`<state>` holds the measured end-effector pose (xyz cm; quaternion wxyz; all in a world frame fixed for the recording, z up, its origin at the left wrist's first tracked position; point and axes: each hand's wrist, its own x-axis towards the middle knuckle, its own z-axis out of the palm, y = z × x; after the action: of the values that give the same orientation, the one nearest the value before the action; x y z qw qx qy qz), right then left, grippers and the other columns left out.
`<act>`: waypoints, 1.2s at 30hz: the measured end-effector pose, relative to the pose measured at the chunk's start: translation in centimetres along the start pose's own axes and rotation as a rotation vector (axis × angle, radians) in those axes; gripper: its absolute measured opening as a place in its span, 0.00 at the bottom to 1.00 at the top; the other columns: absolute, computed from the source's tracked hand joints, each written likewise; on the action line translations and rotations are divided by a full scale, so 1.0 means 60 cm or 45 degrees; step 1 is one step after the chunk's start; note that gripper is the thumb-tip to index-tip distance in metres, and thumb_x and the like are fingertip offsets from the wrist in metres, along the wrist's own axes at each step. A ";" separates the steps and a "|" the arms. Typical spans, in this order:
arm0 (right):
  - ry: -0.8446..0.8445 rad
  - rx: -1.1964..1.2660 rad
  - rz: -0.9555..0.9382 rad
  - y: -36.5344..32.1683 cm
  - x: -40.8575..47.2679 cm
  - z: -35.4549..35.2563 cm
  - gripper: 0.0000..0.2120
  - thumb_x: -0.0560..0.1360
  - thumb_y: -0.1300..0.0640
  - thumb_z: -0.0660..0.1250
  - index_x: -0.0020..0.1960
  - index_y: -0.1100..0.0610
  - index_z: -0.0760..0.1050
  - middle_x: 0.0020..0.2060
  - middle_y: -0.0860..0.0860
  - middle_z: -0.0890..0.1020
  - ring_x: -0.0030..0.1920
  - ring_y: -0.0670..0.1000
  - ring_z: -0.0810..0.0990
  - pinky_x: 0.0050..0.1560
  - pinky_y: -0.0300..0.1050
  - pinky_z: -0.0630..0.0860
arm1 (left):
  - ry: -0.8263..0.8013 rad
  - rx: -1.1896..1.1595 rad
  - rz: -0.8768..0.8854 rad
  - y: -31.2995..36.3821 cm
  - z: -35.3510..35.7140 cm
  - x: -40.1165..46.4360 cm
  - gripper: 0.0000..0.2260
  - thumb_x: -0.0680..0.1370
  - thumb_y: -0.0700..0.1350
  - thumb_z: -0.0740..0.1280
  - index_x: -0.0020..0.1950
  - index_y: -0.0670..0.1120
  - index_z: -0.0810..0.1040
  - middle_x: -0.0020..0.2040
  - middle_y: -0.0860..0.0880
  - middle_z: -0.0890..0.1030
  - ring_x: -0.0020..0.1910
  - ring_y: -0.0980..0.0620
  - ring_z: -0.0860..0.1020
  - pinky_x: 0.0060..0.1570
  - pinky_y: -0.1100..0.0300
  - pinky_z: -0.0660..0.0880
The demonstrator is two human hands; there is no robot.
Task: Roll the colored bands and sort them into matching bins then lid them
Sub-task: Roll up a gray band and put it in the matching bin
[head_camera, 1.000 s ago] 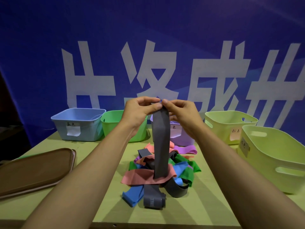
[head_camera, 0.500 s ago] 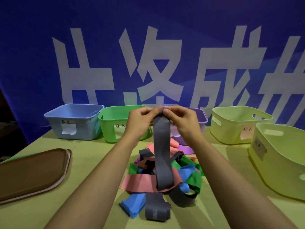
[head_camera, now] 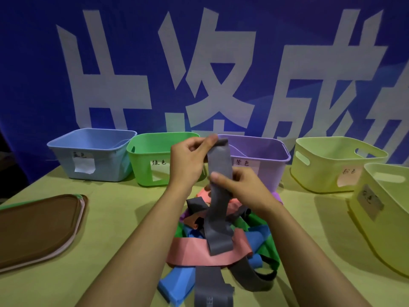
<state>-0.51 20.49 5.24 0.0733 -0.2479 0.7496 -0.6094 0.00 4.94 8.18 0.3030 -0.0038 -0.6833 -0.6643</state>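
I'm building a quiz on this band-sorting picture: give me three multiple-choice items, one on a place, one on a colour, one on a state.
1. Where do the flat brown lids lie?
A. at the table's left
B. inside the purple plastic bin
C. on the heap of coloured bands

2. What colour is the long stretchy band held up?
A. pink
B. grey
C. green

3. How is it held?
A. draped over one open palm
B. pinched by both hands
C. rolled tight in one fist

A: they sit far left on the table.
B: the strip is grey.
B: left hand pinches its top, right hand pinches lower down.
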 end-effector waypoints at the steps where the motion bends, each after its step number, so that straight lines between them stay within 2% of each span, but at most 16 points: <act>1: -0.023 -0.019 0.014 0.005 -0.005 0.003 0.12 0.79 0.52 0.71 0.53 0.61 0.82 0.43 0.52 0.88 0.45 0.50 0.87 0.45 0.43 0.83 | 0.014 -0.004 -0.004 0.006 0.001 0.009 0.10 0.75 0.53 0.75 0.47 0.47 0.86 0.43 0.50 0.87 0.45 0.50 0.86 0.47 0.53 0.84; 4: -0.017 0.014 0.093 0.011 -0.026 0.009 0.11 0.79 0.54 0.72 0.53 0.62 0.82 0.40 0.51 0.87 0.40 0.47 0.83 0.37 0.41 0.78 | 0.049 -0.030 -0.018 0.025 -0.003 0.035 0.06 0.76 0.50 0.76 0.44 0.49 0.85 0.41 0.50 0.87 0.42 0.54 0.85 0.45 0.57 0.83; 6: -0.084 0.073 0.164 0.008 -0.045 0.007 0.09 0.79 0.54 0.71 0.53 0.61 0.83 0.41 0.52 0.87 0.41 0.48 0.85 0.41 0.42 0.81 | 0.026 -0.033 0.004 0.033 -0.010 0.044 0.04 0.77 0.49 0.76 0.44 0.50 0.85 0.42 0.51 0.87 0.43 0.54 0.85 0.44 0.61 0.82; 9: -0.301 0.244 0.295 0.001 -0.070 0.001 0.08 0.80 0.57 0.70 0.51 0.62 0.83 0.42 0.56 0.87 0.43 0.51 0.86 0.46 0.45 0.83 | -0.035 -0.005 0.002 0.035 -0.019 0.044 0.04 0.77 0.49 0.75 0.44 0.51 0.85 0.44 0.50 0.87 0.45 0.53 0.85 0.44 0.62 0.82; 12: -0.425 -0.094 0.364 0.005 -0.079 0.001 0.05 0.79 0.54 0.72 0.50 0.56 0.84 0.43 0.51 0.88 0.44 0.51 0.87 0.44 0.44 0.84 | -0.133 0.021 -0.080 0.011 -0.017 0.028 0.05 0.76 0.50 0.76 0.46 0.49 0.86 0.45 0.49 0.87 0.46 0.50 0.86 0.46 0.58 0.83; 14: -0.466 -0.382 0.359 0.018 -0.080 0.007 0.08 0.76 0.51 0.76 0.52 0.54 0.85 0.44 0.49 0.88 0.45 0.51 0.88 0.48 0.49 0.85 | -0.145 0.031 -0.157 -0.015 -0.016 0.013 0.06 0.76 0.51 0.76 0.46 0.49 0.87 0.45 0.49 0.88 0.48 0.46 0.86 0.51 0.51 0.84; 15: -0.446 -0.508 0.336 0.023 -0.078 0.008 0.10 0.74 0.49 0.77 0.52 0.53 0.85 0.44 0.48 0.88 0.45 0.50 0.88 0.49 0.50 0.85 | -0.134 0.028 -0.193 -0.026 -0.016 0.008 0.06 0.76 0.51 0.76 0.46 0.50 0.87 0.45 0.49 0.88 0.49 0.45 0.86 0.53 0.48 0.84; 17: -0.364 -0.647 0.295 0.031 -0.073 0.004 0.10 0.71 0.46 0.79 0.47 0.49 0.84 0.39 0.43 0.87 0.40 0.43 0.85 0.43 0.43 0.83 | -0.100 -0.005 -0.244 -0.045 -0.016 0.000 0.04 0.76 0.50 0.76 0.44 0.50 0.87 0.44 0.49 0.88 0.49 0.46 0.86 0.54 0.47 0.83; 19: -0.269 -0.675 0.288 0.026 -0.067 -0.009 0.08 0.72 0.44 0.78 0.41 0.46 0.82 0.32 0.39 0.84 0.33 0.37 0.80 0.35 0.33 0.75 | -0.079 -0.038 -0.279 -0.054 -0.017 -0.007 0.03 0.76 0.48 0.76 0.44 0.50 0.86 0.42 0.50 0.88 0.45 0.50 0.85 0.50 0.52 0.84; 20: -0.200 -0.679 0.291 0.025 -0.061 -0.017 0.10 0.72 0.42 0.77 0.41 0.47 0.82 0.31 0.39 0.83 0.32 0.37 0.79 0.34 0.33 0.74 | -0.078 -0.057 -0.278 -0.056 -0.017 -0.009 0.03 0.77 0.47 0.76 0.44 0.50 0.86 0.42 0.50 0.88 0.44 0.52 0.85 0.48 0.55 0.83; 23: 0.136 -0.726 0.188 0.027 -0.034 -0.036 0.18 0.75 0.36 0.71 0.46 0.51 0.85 0.38 0.45 0.86 0.39 0.41 0.83 0.43 0.41 0.78 | -0.096 -0.102 -0.220 -0.062 -0.016 -0.015 0.03 0.77 0.45 0.75 0.47 0.47 0.86 0.42 0.49 0.88 0.41 0.55 0.85 0.44 0.61 0.82; 25: 0.353 -0.488 0.002 0.025 -0.012 -0.032 0.13 0.79 0.41 0.68 0.50 0.48 0.84 0.44 0.43 0.87 0.45 0.40 0.83 0.48 0.41 0.76 | -0.112 -0.066 -0.163 -0.065 -0.013 -0.018 0.03 0.77 0.44 0.75 0.49 0.46 0.87 0.43 0.50 0.88 0.41 0.57 0.85 0.44 0.63 0.82; 28: 0.363 -0.124 -0.116 0.025 0.017 -0.007 0.09 0.82 0.46 0.65 0.51 0.44 0.83 0.44 0.42 0.86 0.48 0.41 0.84 0.52 0.44 0.80 | -0.161 -0.058 -0.101 -0.076 -0.007 -0.023 0.01 0.77 0.42 0.75 0.47 0.47 0.87 0.43 0.51 0.88 0.44 0.55 0.86 0.48 0.61 0.83; 32: 0.405 -0.073 -0.160 0.053 0.031 0.007 0.08 0.81 0.49 0.68 0.49 0.47 0.85 0.43 0.45 0.87 0.47 0.46 0.85 0.54 0.56 0.83 | -0.186 -0.066 -0.068 -0.094 -0.006 -0.028 0.06 0.76 0.38 0.75 0.44 0.49 0.86 0.40 0.54 0.87 0.42 0.60 0.84 0.47 0.67 0.79; 36: 0.366 0.014 -0.235 0.078 0.037 0.006 0.08 0.82 0.56 0.68 0.52 0.49 0.86 0.50 0.48 0.88 0.55 0.51 0.85 0.63 0.60 0.79 | -0.192 -0.083 -0.078 -0.104 -0.008 -0.028 0.06 0.73 0.36 0.78 0.47 0.44 0.86 0.41 0.52 0.88 0.43 0.57 0.85 0.49 0.66 0.79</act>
<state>-3.59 19.75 1.13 -0.0894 -0.2256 0.7231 -0.6467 -0.98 4.44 1.77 0.2300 -0.0426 -0.6820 -0.6929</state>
